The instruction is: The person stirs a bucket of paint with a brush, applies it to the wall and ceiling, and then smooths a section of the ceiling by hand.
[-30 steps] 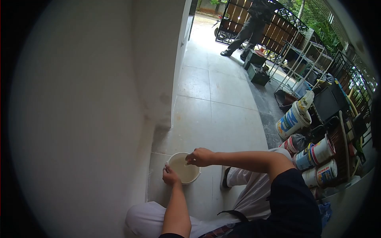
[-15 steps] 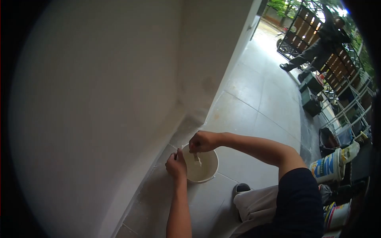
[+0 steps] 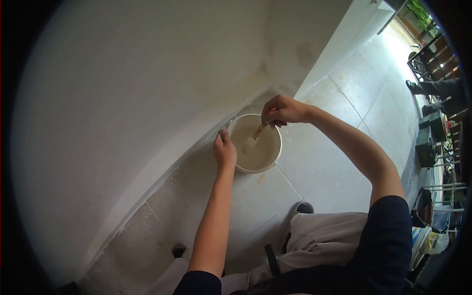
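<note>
A white bucket [image 3: 258, 169] stands on the floor tiles beside the wall, with pale liquid [image 3: 260, 152] inside. My right hand [image 3: 285, 110], at the bucket's upper right rim, is closed on the handle of a small brush [image 3: 255, 136]. The brush slants down to the left, its pale bristles over or in the liquid. On the left side of the bucket, my left hand [image 3: 225, 148] rests against the rim, with its fingers bent; whether they grip the rim is partly hidden.
A pale wall [image 3: 147, 98] fills the left, with its corner above the bucket. Dark boxes [image 3: 426, 146], metal frames and a paint bucket [image 3: 420, 241] line the right side. Another person's legs [image 3: 440, 88] show at the upper right.
The view has shifted, so the bucket and both hands appear higher. My right hand is now farther from my left, and the brush shows more clearly. Only the other person's legs remain in view.
</note>
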### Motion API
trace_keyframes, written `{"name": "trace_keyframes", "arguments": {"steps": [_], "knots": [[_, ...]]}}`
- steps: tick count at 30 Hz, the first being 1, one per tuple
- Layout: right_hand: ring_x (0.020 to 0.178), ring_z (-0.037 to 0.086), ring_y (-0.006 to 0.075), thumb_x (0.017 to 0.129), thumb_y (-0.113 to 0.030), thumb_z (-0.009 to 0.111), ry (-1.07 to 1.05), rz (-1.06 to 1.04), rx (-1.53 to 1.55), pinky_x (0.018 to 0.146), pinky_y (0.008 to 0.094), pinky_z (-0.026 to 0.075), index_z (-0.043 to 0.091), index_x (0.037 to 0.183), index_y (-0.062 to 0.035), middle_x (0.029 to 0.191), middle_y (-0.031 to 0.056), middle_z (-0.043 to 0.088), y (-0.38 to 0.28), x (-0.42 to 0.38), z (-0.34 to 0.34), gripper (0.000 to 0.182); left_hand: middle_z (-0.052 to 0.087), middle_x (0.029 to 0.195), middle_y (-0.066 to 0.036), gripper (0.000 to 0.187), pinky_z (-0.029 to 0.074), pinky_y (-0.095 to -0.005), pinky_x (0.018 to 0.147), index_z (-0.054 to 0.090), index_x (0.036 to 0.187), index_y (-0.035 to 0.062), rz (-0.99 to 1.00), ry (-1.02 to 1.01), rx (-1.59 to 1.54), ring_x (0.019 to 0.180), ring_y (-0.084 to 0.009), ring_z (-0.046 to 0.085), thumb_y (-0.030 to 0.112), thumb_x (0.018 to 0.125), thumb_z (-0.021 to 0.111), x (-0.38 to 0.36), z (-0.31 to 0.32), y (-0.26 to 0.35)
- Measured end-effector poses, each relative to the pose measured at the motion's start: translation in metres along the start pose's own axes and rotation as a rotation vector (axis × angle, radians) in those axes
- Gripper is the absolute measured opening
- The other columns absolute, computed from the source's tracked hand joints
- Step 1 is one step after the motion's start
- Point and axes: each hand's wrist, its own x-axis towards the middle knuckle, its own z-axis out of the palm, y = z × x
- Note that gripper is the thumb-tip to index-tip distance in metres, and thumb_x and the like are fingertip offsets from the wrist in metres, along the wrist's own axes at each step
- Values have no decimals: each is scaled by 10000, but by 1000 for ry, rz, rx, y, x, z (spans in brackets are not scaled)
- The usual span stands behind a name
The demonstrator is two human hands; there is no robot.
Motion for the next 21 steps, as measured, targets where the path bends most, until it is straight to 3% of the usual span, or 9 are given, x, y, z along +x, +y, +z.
{"name": "trace_keyframes", "arguments": {"steps": [1,2,6,8,11,14,18,21], "knots": [[606,597,105,929,-141,658,40,4,39,569,265,481,733,1007,58,730,69,698,1,-13,-4,227,671,1221,-299,530,485,-433,1006,629,1246,-92,-14,-31,-84,1183,-423,634,370,1091,420,4,4,-12],[607,593,106,937,-134,655,97,2,93,567,265,479,727,1035,65,742,76,700,0,-30,-6,234,589,1389,-278,596,401,-389,1123,542,1356,-122,-95,-71,-218,1339,-378,538,396,1102,392,8,11,-28],[607,577,116,971,-120,638,231,37,353,560,271,474,698,1145,84,793,96,698,18,-83,0,275,624,1330,-237,564,412,-370,1094,570,1328,-99,-229,-155,-377,1275,-323,568,394,1091,438,-3,4,-19],[652,576,126,1010,-133,597,186,103,382,579,276,481,659,1212,92,861,101,671,34,-102,7,309,642,1300,-216,547,418,-361,1079,585,1314,-88,-206,-147,-357,1242,-296,583,394,1086,461,-8,4,-4],[758,604,141,1043,-141,533,82,228,353,636,285,506,610,1199,56,933,93,636,37,-121,25,263,668,1255,-185,523,426,-347,1057,606,1293,-71,-141,-142,-346,1194,-255,605,393,1078,496,-6,11,4],[843,643,176,1044,-163,552,125,245,524,716,324,554,550,1231,35,1028,112,657,37,-127,40,273,686,1187,-155,465,444,-333,1006,632,1228,-65,-32,-142,-384,1120,-220,616,359,1060,541,0,18,-1],[1017,680,214,1050,-123,559,23,139,628,833,364,583,463,1308,20,1150,133,681,32,-110,42,309,679,1232,-181,505,445,-350,1021,625,1262,-69,-44,-153,-404,1156,-254,618,380,1051,534,1,19,-4],[980,687,207,1029,-57,581,30,22,570,836,366,581,445,1333,-1,1182,144,680,17,-90,41,338,660,1287,-214,552,440,-367,1047,603,1311,-69,-42,-195,-365,1215,-292,609,410,1047,521,0,19,-12]]}}
